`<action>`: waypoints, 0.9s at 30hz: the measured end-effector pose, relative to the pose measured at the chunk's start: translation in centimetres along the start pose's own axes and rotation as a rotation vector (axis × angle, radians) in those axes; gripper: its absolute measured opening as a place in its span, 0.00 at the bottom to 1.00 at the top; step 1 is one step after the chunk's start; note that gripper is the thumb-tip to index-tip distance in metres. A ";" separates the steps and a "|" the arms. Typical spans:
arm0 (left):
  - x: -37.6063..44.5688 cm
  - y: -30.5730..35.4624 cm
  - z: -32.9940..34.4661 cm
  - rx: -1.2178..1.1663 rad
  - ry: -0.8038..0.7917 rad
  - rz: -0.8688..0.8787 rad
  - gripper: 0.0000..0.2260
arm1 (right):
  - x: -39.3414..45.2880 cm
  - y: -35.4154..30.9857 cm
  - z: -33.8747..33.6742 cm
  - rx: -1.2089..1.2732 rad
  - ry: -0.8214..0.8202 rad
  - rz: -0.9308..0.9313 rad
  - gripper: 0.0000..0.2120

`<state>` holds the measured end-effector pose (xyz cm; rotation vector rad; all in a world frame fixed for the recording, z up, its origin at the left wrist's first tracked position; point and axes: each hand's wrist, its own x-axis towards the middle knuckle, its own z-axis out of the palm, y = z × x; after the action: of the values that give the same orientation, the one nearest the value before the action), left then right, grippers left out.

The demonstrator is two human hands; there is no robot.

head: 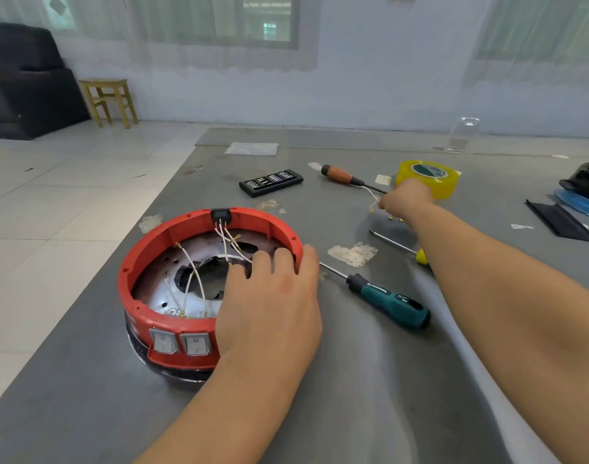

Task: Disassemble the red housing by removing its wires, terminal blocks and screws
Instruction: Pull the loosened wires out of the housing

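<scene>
The left hand [269, 293] rests spread on the red housing's [172, 343] near-right rim, nearest its remaining wires [224, 237]; the right hand [403, 197] pinches a loose wire [371, 195] far right over the counter [353, 380].

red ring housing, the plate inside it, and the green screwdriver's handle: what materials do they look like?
Red housing: likely moulded plastic, matte, with moulded ribs and bosses on the rim.
Inner plate: probably thin sheet metal, silvery and reflective, with punched holes and scorched patches.
Green screwdriver handle: looks like rubbery overmould on black plastic, with a dotted grip texture. The shaft looks like bright steel.
</scene>
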<state>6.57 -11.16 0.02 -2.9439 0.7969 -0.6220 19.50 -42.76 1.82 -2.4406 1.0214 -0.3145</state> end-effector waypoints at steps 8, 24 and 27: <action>0.2 0.0 0.1 -0.026 0.013 -0.012 0.26 | 0.8 0.0 0.7 -0.148 0.047 0.011 0.12; 0.0 0.0 -0.1 -0.024 0.017 -0.004 0.24 | -2.9 -0.4 1.2 -0.566 -0.099 -0.342 0.25; 0.1 -0.1 -0.1 -0.023 0.019 0.001 0.24 | -2.8 -0.2 0.9 -0.544 -0.094 -0.301 0.26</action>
<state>6.67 -11.14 0.16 -2.9623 0.8120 -0.6461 18.03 -40.33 1.05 -3.0732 0.7673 -0.0100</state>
